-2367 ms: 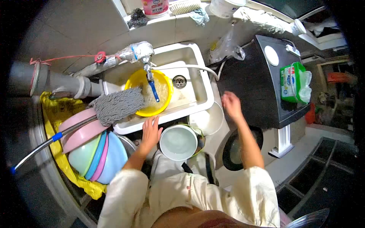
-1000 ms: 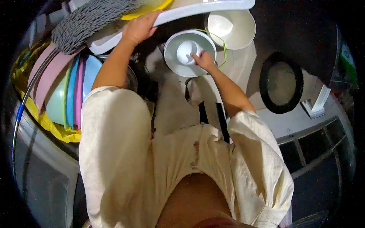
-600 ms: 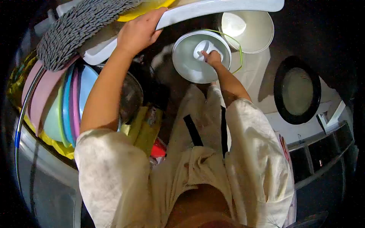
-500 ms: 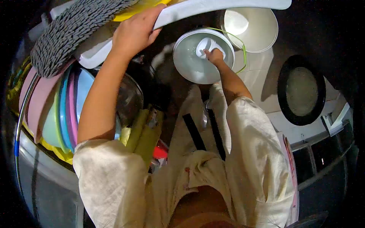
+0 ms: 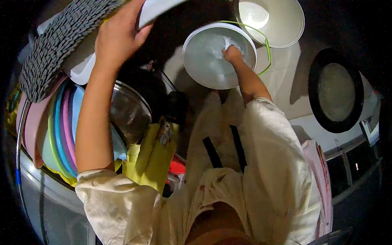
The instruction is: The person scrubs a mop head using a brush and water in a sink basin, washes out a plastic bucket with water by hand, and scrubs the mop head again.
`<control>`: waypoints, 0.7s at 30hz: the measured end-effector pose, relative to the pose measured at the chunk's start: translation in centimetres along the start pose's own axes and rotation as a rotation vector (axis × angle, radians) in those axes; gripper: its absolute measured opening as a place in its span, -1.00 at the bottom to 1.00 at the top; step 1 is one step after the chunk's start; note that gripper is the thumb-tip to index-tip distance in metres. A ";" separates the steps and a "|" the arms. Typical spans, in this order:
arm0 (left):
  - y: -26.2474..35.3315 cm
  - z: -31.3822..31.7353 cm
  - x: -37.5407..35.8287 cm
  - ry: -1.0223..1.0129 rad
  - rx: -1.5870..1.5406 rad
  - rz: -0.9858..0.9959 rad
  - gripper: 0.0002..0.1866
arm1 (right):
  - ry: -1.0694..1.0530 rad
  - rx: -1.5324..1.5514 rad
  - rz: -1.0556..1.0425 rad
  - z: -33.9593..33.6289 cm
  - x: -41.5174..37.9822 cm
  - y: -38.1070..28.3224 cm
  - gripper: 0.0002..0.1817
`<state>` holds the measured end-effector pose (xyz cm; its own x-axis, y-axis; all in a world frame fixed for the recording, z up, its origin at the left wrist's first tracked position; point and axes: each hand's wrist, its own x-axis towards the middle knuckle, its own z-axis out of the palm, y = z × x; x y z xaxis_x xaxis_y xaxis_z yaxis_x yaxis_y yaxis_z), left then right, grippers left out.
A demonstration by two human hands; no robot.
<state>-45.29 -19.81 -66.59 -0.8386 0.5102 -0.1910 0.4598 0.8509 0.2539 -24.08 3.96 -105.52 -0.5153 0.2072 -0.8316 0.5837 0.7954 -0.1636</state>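
My right hand (image 5: 233, 54) is closed around a white plastic mug (image 5: 228, 41), dipped into the cloudy water of a white bucket (image 5: 196, 77). Bubbles and ripples surround the mug, most of which is under water. A green handle (image 5: 268, 51) hangs over the bucket's right side. At upper left, my left hand (image 5: 120, 36) grips the edge of a long, curved white rim (image 5: 157, 9); what this rim belongs to is cut off by the frame. Beside that hand is a grey shaggy duster head (image 5: 65, 45) on a metal rod.
A second white bucket (image 5: 281, 28) stands behind the first. To the right is a black round object (image 5: 316, 98) with a grey centre. Coloured basins (image 5: 61, 126) are stacked at left, near a metal bowl (image 5: 130, 108) and a yellow package (image 5: 153, 159).
The mug has gone down into the water, which now bubbles around it. My left hand appears farther up and left in view, still on the white rim. The whole view has shifted slightly.
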 end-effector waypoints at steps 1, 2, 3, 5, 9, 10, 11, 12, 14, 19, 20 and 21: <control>0.3 0.0 0.0 0.034 0.000 -0.011 -0.34 | 0.001 0.006 -0.001 0.5 0.5 0.8 -0.49; 0.1 0.4 -0.1 0.032 0.003 -0.007 -0.34 | 0.013 0.036 -0.024 0.9 0.9 1.5 -0.51; -0.7 1.0 -0.2 0.046 0.001 0.014 -0.33 | 0.023 0.065 -0.043 1.3 0.9 2.4 -0.53; -2.0 1.6 -0.4 0.083 -0.001 0.057 -0.32 | -0.019 0.126 -0.134 1.2 1.0 3.4 -0.51; -2.4 1.9 -0.3 0.098 -0.044 0.056 -0.34 | 0.032 0.270 -0.350 -0.4 -1.3 4.5 -0.57; -2.2 1.8 -0.3 0.100 -0.041 0.063 -0.34 | 0.037 0.276 -0.350 -0.8 -2.3 4.5 -0.57; -1.9 1.6 -0.3 0.074 -0.027 0.023 -0.34 | -0.064 0.465 -0.319 -1.1 -3.2 4.7 -0.66; -1.6 1.4 -0.2 0.049 -0.014 -0.017 -0.34 | -0.166 0.652 -0.286 -1.9 -4.6 4.5 -0.75; -1.6 1.4 -0.2 0.034 -0.025 -0.034 -0.35 | -0.160 0.743 -0.366 -4.4 -8.5 3.9 -0.83; -0.6 1.0 0.1 0.096 -0.057 -0.016 -0.42 | -0.171 0.810 -0.442 -8.8 -14.5 3.8 -0.91; -0.8 1.0 0.1 0.062 -0.040 -0.042 -0.42 | -0.154 0.808 -0.449 -9.9 -15.7 4.0 -0.91; -0.9 0.9 0.1 0.027 -0.023 -0.070 -0.42 | -0.174 0.905 -0.425 -10.9 -16.8 4.2 -0.93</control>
<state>-45.47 -20.37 -67.72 -0.8763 0.4453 -0.1837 0.3928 0.8814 0.2624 -19.79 9.99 -86.45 -0.7347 -0.1358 -0.6646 0.6663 0.0390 -0.7446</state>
